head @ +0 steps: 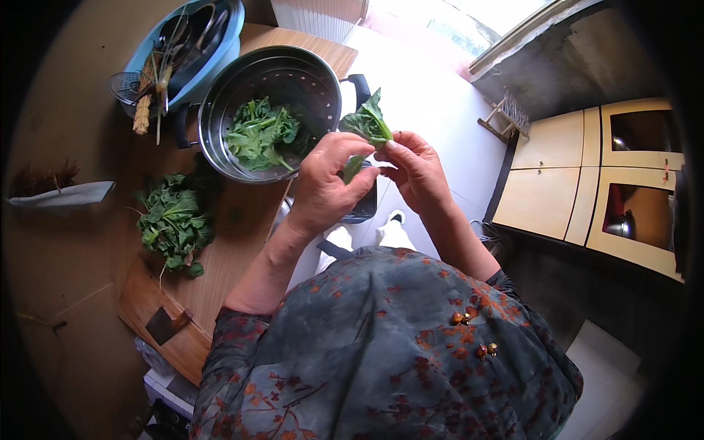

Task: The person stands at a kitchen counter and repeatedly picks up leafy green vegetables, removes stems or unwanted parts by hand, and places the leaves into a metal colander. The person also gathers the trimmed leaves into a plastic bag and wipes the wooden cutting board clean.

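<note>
My right hand (419, 171) pinches the stem end of a leafy green vegetable (369, 122), whose leaves point up and away. Close against it on the left, my left hand (334, 179) has thumb and fingers curled around another green leaf (353, 166), partly hidden by the fingers. Both hands are at the right rim of a metal steamer pot (275, 60) with a perforated wall and black handles. Loose green leaves (261, 135) lie inside it. Nearer me on the wooden counter (242, 236) sits a heap of leafy greens (175, 225) with some thin roots showing.
A blue basin (234, 41) of pans and utensils stands behind the pot. On a cutting board (184, 344) lies a cleaver (165, 325). Below my hands, a dark bin (366, 203) is partly hidden. Yellow cabinets (544, 201) line the right side, with a small wooden stool (503, 118) nearby.
</note>
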`<state>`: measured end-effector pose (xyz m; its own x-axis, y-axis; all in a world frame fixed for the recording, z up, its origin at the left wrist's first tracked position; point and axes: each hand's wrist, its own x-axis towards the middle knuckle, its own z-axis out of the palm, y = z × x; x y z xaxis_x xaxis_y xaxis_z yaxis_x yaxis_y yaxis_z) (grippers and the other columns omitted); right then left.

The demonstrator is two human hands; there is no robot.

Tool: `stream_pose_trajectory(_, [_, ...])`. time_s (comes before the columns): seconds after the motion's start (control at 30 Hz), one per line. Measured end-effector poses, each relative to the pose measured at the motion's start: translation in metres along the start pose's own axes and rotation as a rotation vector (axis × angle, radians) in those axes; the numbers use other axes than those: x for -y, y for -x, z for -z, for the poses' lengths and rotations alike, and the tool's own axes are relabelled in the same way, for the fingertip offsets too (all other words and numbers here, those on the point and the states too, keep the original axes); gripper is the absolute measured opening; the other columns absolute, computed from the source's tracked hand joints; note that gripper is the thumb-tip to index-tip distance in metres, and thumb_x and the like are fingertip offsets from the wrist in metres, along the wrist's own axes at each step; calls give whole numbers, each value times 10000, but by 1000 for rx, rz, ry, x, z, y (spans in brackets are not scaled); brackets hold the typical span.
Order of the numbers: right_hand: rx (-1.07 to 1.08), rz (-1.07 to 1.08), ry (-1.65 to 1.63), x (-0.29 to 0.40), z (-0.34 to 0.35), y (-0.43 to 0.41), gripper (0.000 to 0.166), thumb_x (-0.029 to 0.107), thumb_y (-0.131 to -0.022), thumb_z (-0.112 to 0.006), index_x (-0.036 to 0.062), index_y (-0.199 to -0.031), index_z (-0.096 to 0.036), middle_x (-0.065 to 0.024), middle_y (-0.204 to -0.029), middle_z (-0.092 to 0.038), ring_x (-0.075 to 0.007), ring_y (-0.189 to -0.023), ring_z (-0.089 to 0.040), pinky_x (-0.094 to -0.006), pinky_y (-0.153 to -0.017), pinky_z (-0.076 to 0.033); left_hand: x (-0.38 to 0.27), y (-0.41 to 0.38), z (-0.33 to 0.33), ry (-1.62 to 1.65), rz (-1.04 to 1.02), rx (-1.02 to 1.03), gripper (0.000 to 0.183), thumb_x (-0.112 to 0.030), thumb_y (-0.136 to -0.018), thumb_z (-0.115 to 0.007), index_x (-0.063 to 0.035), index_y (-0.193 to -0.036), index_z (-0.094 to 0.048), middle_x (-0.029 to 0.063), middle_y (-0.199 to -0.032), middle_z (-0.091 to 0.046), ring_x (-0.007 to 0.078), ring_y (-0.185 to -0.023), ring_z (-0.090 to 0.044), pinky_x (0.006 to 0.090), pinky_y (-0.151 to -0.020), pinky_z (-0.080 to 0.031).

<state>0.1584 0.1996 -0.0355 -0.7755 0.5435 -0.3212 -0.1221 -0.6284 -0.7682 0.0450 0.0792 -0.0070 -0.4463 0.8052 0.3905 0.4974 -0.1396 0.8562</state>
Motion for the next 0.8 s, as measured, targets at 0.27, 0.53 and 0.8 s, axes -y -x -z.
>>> stream_pose_trajectory(0.27, [91, -79, -99, 4, -26, 11, 125, 129, -815, -586, 66, -922, -570, -44, -821, -605, -124, -761, -579, -266, -632, -475, -7, 1, 12, -513, -140, -74, 164, -43, -678, -616, -52, -842, -612, 72, -787, -593, 249, -711, -573, 348, -630, -439])
stream_pose_trajectory(0.53, [186, -56, 53, 14, -15, 14, 99, 143, -824, -572, 64, -885, -572, -3, -758, -578, -66, -672, -533, -201, -555, -453, -17, -7, 1, -724, -269, -73, 76, -80, -675, -599, -82, -685, -524, 54, -657, -488, 218, -625, -540, 344, -569, -393])
stream_pose_trajectory(0.8, [195, 167, 238, 16, 0, 17, 112, 151, -839, -564, 41, -863, -567, 15, -706, -562, -35, -606, -494, -174, -520, -417, -26, -5, -26, -557, -55, -30, 42, -69, -692, -552, -46, -690, -517, 108, -659, -505, 292, -607, -539, 381, -541, -435])
